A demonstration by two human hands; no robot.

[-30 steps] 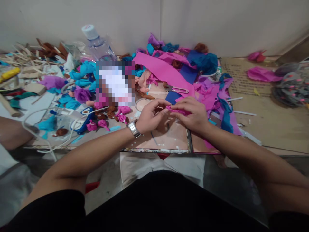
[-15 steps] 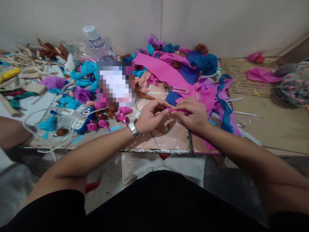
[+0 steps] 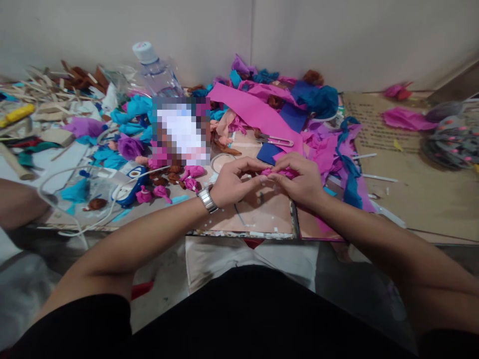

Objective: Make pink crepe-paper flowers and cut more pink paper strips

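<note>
Between my two hands is a small piece of pink crepe paper (image 3: 267,171), mostly hidden by the fingers. My left hand (image 3: 235,182), with a metal watch at the wrist, pinches its left end between thumb and fingertips. On the other side my right hand (image 3: 299,178) is closed round the rest of the paper. Just beyond the fingers lie thread snips (image 3: 275,139) on a long pink crepe paper strip (image 3: 258,112). Several twisted pink paper buds (image 3: 161,193) rest to the left of my left wrist.
A clear bottle with a white cap (image 3: 159,75) stands at the back. A white cable (image 3: 107,219) loops over the table's front edge at left. Wooden sticks (image 3: 48,85) pile at far left. Cardboard (image 3: 422,184) covers the right side. Another person's arm (image 3: 18,204) is at the left edge.
Both hands stay in nearly the same place. The fingertips have shifted slightly on the pink paper, and a bit more of it shows by my right fingers. The view has moved a little.
</note>
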